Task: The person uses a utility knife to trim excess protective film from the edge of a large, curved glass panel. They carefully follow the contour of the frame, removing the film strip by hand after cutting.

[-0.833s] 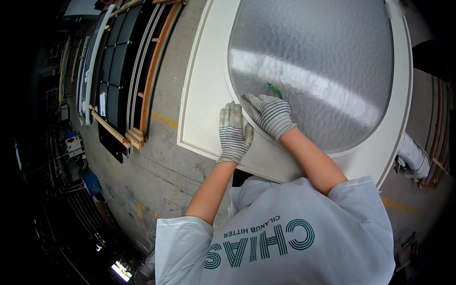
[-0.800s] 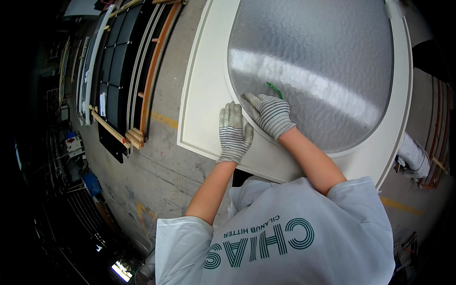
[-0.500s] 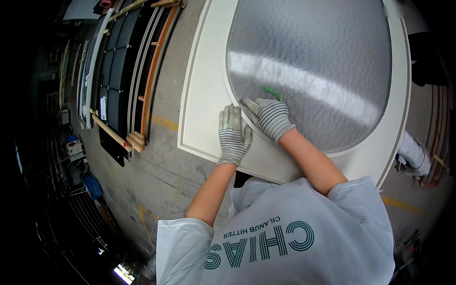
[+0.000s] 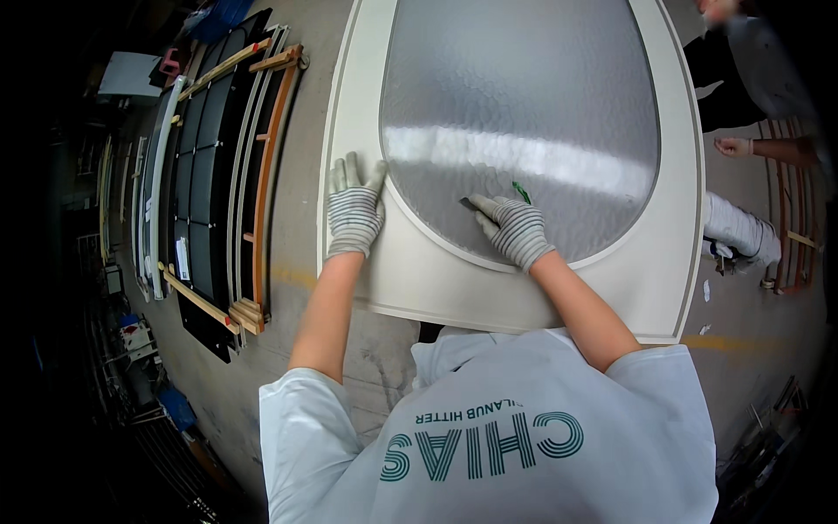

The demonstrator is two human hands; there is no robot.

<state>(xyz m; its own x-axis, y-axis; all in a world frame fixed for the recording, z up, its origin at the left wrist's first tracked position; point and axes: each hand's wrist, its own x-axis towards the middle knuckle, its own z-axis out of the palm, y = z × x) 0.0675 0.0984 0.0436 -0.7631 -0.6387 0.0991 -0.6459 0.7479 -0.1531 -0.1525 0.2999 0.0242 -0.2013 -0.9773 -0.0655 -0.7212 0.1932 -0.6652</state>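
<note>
A large white door-like panel (image 4: 340, 284) lies before me, with a curved-edged pane of textured glass (image 4: 524, 96) set in it. My left hand (image 4: 355, 205), in a striped glove, rests flat on the panel's left border, fingers spread. My right hand (image 4: 515, 229), gloved alike, is over the lower part of the glass. Its fingers are closed on a small dark flat blade (image 4: 466, 203), whose tip points left at the glass; the rest is hidden in the hand. Just above the knuckles shows a thin green cord-like piece (image 4: 521, 192); whether it belongs to the blade I cannot tell.
Dark framed panels (image 4: 199, 183) stand at the left with wooden strips (image 4: 201, 299). At the right, another person's hand (image 4: 733, 147) and dark clothing show beside the panel. A white wrapped bundle (image 4: 742, 231) is below them. The floor (image 4: 384, 341) is grey concrete.
My left hand has moved left and up along the border, away from the glass edge. My right hand has moved from the frame's edge onto the glass; the green piece shifted with it.
</note>
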